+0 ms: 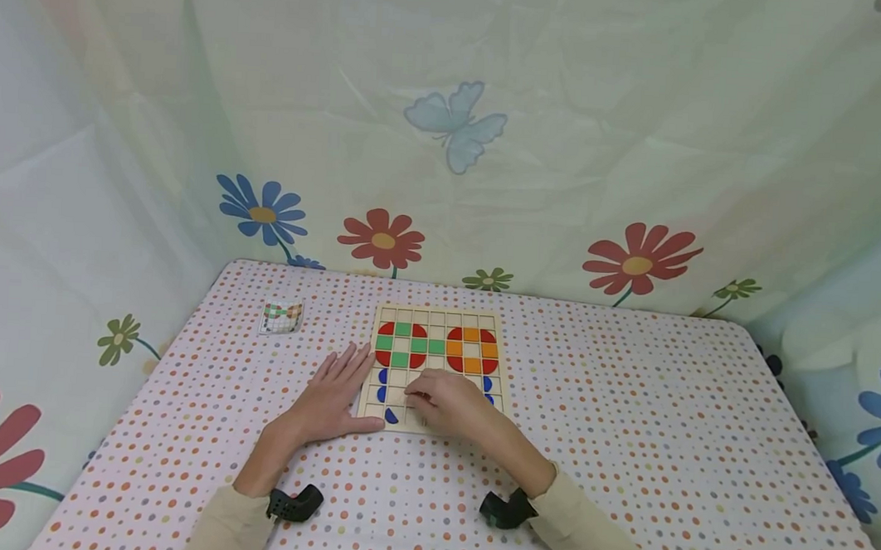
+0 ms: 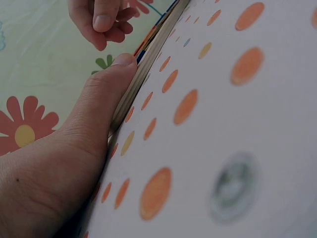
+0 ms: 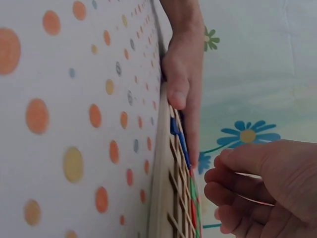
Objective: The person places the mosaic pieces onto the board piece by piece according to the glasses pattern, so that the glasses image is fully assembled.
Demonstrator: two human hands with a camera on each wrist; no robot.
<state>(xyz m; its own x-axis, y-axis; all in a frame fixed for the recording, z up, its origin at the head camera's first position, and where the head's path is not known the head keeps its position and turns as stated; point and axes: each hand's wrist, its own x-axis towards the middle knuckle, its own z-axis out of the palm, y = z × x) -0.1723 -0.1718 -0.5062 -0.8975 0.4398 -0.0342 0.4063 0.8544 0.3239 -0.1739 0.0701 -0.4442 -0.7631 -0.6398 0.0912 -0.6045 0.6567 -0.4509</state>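
Note:
A wooden grid board [image 1: 438, 316] lies on the table, with red, green and orange pieces forming two rounded rings joined by a green square [image 1: 436, 347]. Lower on it are several blue curved pieces [image 1: 391, 416]. My left hand [image 1: 333, 394] rests spread along the board's left side, thumb [image 2: 106, 84] at its near left corner. Over the lower middle of the grid hovers my right hand [image 1: 445, 400], fingers [image 3: 242, 186] curled and thumb close to the index fingertip. No piece shows between them; the inside of the fingers is partly hidden.
A small printed card [image 1: 281, 318] with a coloured grid pattern lies to the left beyond the board. The dotted tablecloth [image 1: 627, 418] covers the table. Behind it hangs a curtain [image 1: 566, 165] with flowers and a butterfly.

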